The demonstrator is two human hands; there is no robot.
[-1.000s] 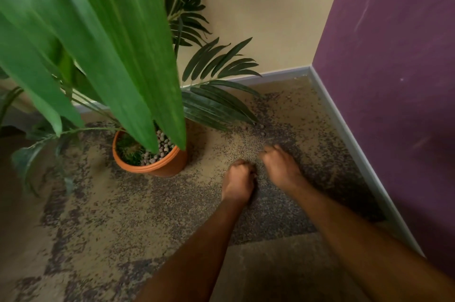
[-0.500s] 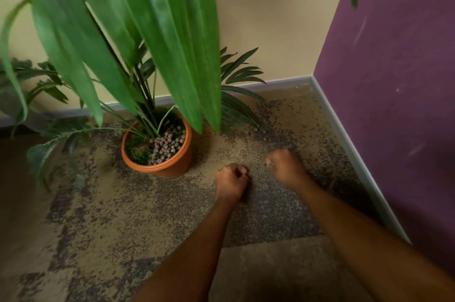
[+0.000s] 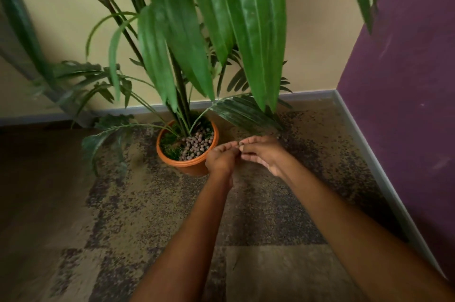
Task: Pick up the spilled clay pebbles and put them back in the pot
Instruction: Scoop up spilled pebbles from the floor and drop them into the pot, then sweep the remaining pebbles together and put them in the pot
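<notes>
An orange plastic pot stands on the speckled carpet near the room's corner, with a tall green plant growing from it. Brown clay pebbles fill the right side of the pot, and moss covers the left side. Just right of the rim, both hands hover above the floor with their fingertips touching. My left hand has its fingers bunched upward and closed. My right hand pinches a small dark pebble at its fingertips. Loose pebbles on the floor are hard to tell from the carpet's pattern.
Long plant leaves hang over the pot and the hands. A beige wall stands behind and a purple wall to the right, both with a grey skirting board. Patchy brown carpet lies in front.
Both hands have lifted off the carpet and moved left toward the pot's rim, and their fingertips have come together. The camera has tilted up, so more of the plant shows.
</notes>
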